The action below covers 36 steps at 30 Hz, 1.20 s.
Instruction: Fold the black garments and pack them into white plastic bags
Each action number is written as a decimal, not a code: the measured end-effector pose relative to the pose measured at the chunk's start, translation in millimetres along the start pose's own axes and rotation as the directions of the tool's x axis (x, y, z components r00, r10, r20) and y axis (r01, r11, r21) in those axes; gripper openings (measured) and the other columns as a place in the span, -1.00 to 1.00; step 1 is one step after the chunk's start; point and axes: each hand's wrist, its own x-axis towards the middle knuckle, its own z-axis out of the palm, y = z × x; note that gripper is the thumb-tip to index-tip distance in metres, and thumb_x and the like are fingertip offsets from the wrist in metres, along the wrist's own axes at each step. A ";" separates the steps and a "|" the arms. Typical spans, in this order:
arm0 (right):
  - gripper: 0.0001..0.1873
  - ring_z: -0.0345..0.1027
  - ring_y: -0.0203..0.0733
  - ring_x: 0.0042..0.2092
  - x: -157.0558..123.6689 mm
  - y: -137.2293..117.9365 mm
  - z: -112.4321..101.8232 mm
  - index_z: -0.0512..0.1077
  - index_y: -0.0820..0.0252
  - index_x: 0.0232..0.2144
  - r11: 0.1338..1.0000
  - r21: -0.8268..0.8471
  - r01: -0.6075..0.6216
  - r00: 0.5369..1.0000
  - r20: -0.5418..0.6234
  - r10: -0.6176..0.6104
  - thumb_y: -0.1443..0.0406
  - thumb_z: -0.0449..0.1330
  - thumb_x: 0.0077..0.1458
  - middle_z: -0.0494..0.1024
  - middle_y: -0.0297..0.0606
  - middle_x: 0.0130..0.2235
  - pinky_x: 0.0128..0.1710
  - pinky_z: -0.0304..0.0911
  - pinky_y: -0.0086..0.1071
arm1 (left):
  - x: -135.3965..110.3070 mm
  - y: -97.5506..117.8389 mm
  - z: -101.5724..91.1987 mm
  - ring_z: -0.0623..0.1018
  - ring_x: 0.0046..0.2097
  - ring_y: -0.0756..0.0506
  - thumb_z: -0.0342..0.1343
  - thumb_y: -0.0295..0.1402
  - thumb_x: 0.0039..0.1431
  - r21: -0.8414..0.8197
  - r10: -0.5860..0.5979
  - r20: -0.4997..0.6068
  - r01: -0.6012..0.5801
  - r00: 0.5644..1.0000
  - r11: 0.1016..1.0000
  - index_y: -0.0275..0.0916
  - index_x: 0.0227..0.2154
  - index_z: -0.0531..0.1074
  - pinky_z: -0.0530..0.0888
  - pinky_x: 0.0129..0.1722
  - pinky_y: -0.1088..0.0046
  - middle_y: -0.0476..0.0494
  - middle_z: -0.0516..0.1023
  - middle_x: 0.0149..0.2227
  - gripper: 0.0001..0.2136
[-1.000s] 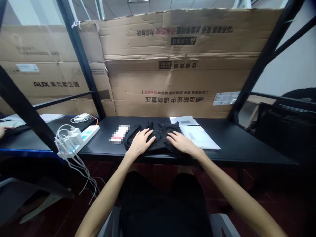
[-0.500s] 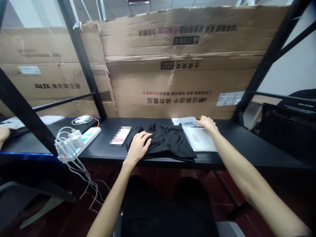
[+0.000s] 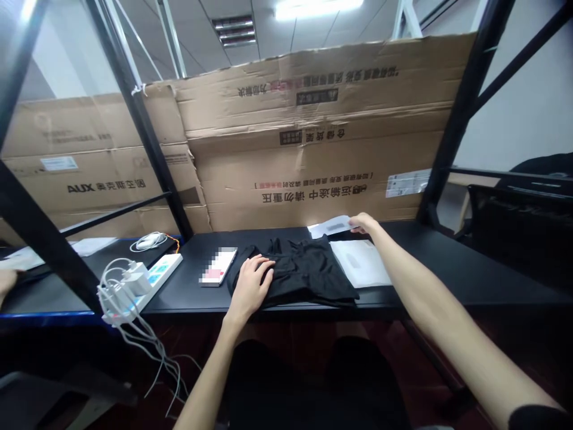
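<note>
My left hand (image 3: pixel 253 280) lies flat on the left part of a folded black garment (image 3: pixel 304 272), fingers spread over the cloth. My right hand (image 3: pixel 363 223) reaches past the garment to the back of the desk, its fingers pinching the end of a white paper slip (image 3: pixel 329 227) that is tilted up off the desk. A white translucent packet (image 3: pixel 359 263) lies flat beside the garment, in front of my right forearm. To the left of my left hand lies a flat item with a blurred surface (image 3: pixel 218 266).
A white power strip (image 3: pixel 156 283) with plugged-in chargers and tangled white cables sits at the desk's left end. Black shelf uprights (image 3: pixel 138 149) stand on both sides. Large cardboard sheets (image 3: pixel 313 149) stand behind the desk. A co-worker's hand (image 3: pixel 6 280) rests at the far left. A black chair (image 3: pixel 514 233) stands right.
My right hand has left the garment and moved to the back of the desk, where it lifts the white slip. My left hand stays on the garment. The view has tilted upward.
</note>
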 end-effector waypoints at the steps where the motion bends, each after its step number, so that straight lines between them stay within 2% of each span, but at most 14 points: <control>1: -0.60 0.66 0.02 -0.11 0.6 -2.1 1.7 0.58 0.48 -0.02 0.996 0.066 -0.052 0.997 0.065 0.048 0.15 0.30 0.41 0.68 0.14 -0.09 -0.15 0.52 -0.18 | -0.2 0.1 0.1 0.47 0.39 -0.26 0.01 -0.28 0.57 -0.002 0.003 -0.005 -0.003 1.000 1.000 -0.08 0.13 0.57 0.32 0.49 -0.09 -0.19 0.61 0.19 -0.72; 3: -0.60 0.60 0.01 0.04 0.6 -4.9 4.6 0.53 0.34 0.15 0.978 0.163 -0.128 0.980 0.172 0.099 0.14 0.27 0.46 0.62 0.05 0.11 0.01 0.54 -0.09 | -0.7 0.1 0.7 0.50 0.36 -0.25 0.01 -0.30 0.57 -0.007 0.013 -0.015 -0.013 1.000 1.000 -0.09 0.13 0.57 0.36 0.46 -0.08 -0.20 0.61 0.18 -0.73; 5: -0.57 0.57 0.01 0.09 -0.8 -6.3 6.5 0.48 0.25 0.22 0.953 0.260 -0.153 0.969 0.230 0.093 0.13 0.28 0.45 0.57 -0.02 0.18 0.07 0.56 -0.03 | -1.2 -0.3 1.5 0.52 0.32 -0.25 0.03 -0.31 0.55 -0.013 0.018 -0.025 -0.018 1.000 1.000 -0.08 0.13 0.57 0.39 0.44 -0.06 -0.21 0.61 0.18 -0.73; 8: -0.65 0.67 0.03 -0.03 -6.2 -8.6 9.5 0.47 0.37 0.11 0.912 0.391 -0.129 0.970 0.240 0.034 0.19 0.23 0.46 0.66 0.06 0.00 -0.03 0.63 -0.10 | -2.0 -0.6 2.0 0.53 0.29 -0.24 0.04 -0.32 0.54 -0.022 0.019 -0.039 -0.019 0.999 1.000 -0.07 0.13 0.58 0.40 0.43 -0.05 -0.21 0.60 0.17 -0.73; 11: -0.78 0.71 0.04 -0.06 -18.5 -11.6 13.8 0.46 0.27 -0.03 0.871 0.487 -0.066 0.972 0.229 -0.055 0.21 0.24 0.43 0.68 0.00 -0.08 -0.02 0.65 -0.12 | -3.6 0.6 0.3 0.53 0.30 -0.23 0.03 -0.33 0.54 -0.037 0.017 -0.055 -0.019 0.998 0.999 -0.07 0.14 0.57 0.38 0.45 -0.05 -0.21 0.59 0.19 -0.72; 14: -0.95 0.71 -0.02 0.00 -42.2 -11.6 18.8 0.40 0.17 -0.14 0.830 0.557 0.000 0.966 0.214 -0.143 0.30 0.19 0.43 0.69 -0.04 -0.04 0.10 0.62 -0.12 | -5.6 3.3 -3.6 0.51 0.32 -0.23 0.02 -0.31 0.56 -0.037 0.010 -0.081 -0.013 0.997 0.999 -0.05 0.20 0.54 0.32 0.49 -0.06 -0.20 0.57 0.22 -0.70; 16: -0.95 0.71 -0.04 -0.01 -65.1 -8.3 22.3 0.38 0.13 -0.19 0.788 0.615 0.011 0.956 0.225 -0.189 0.35 0.16 0.41 0.69 -0.09 -0.04 0.15 0.60 -0.07 | -6.7 5.0 -6.5 0.51 0.33 -0.22 0.02 -0.30 0.57 -0.030 0.016 -0.108 -0.020 0.994 0.999 -0.02 0.30 0.47 0.28 0.51 -0.07 -0.20 0.56 0.23 -0.65; 19: -0.94 0.72 0.01 -0.04 -105.6 0.7 29.1 0.40 0.12 -0.22 0.681 0.731 -0.047 0.915 0.305 -0.263 0.37 0.21 0.36 0.70 -0.12 -0.08 0.22 0.56 0.03 | -7.0 6.4 -9.6 0.52 0.32 -0.21 0.01 -0.27 0.59 -0.020 0.032 -0.150 -0.035 0.988 0.999 0.04 0.38 0.40 0.27 0.52 -0.05 -0.18 0.56 0.23 -0.61; 21: -0.94 0.72 -0.01 -0.06 -131.9 7.2 35.0 0.43 0.11 -0.23 0.655 0.751 -0.084 0.895 0.346 -0.281 0.36 0.22 0.35 0.71 -0.14 -0.07 0.26 0.53 0.02 | -6.6 7.2 -10.3 0.53 0.31 -0.20 0.02 -0.27 0.58 -0.006 0.054 -0.153 -0.056 0.987 0.998 0.06 0.36 0.42 0.27 0.52 -0.05 -0.17 0.57 0.22 -0.62; 25: -0.92 0.70 0.01 0.01 -172.4 15.2 48.7 0.46 0.09 -0.23 0.637 0.762 -0.117 0.856 0.403 -0.324 0.26 0.25 0.37 0.71 -0.15 0.02 0.30 0.49 0.03 | -7.1 11.6 -8.8 0.53 0.30 -0.24 0.08 -0.27 0.56 0.027 0.112 -0.146 -0.109 0.983 0.994 0.08 0.32 0.47 0.32 0.48 -0.05 -0.15 0.59 0.19 -0.64; 30: -0.90 0.68 0.00 0.06 -201.0 20.1 62.9 0.50 0.09 -0.23 0.628 0.760 -0.166 0.806 0.472 -0.358 0.23 0.32 0.36 0.70 -0.17 0.05 0.34 0.45 0.06 | -9.7 29.2 -4.9 0.57 0.15 -0.28 0.17 -0.25 0.52 0.072 0.090 -0.260 -0.073 0.962 0.995 0.05 0.19 0.60 0.50 0.25 0.03 -0.20 0.64 0.07 -0.73; 33: -0.89 0.68 -0.01 0.07 -213.9 24.2 65.3 0.52 0.08 -0.22 0.629 0.748 -0.213 0.761 0.530 -0.373 0.21 0.36 0.34 0.71 -0.21 0.01 0.35 0.44 0.03 | -8.1 43.9 -1.9 0.59 0.11 -0.26 0.18 -0.25 0.52 0.077 0.134 -0.212 -0.120 0.968 0.990 0.06 0.13 0.64 0.48 0.24 0.03 -0.17 0.67 0.04 -0.76; 36: -0.83 0.67 0.03 0.11 -225.6 28.7 59.1 0.57 0.09 -0.14 0.634 0.729 -0.258 0.709 0.588 -0.389 0.16 0.39 0.33 0.70 -0.20 0.06 0.35 0.43 0.01 | -6.8 56.0 1.0 0.60 0.14 -0.25 0.17 -0.23 0.53 0.063 0.178 -0.142 -0.171 0.974 0.983 0.06 0.10 0.65 0.46 0.26 0.04 -0.14 0.69 0.05 -0.78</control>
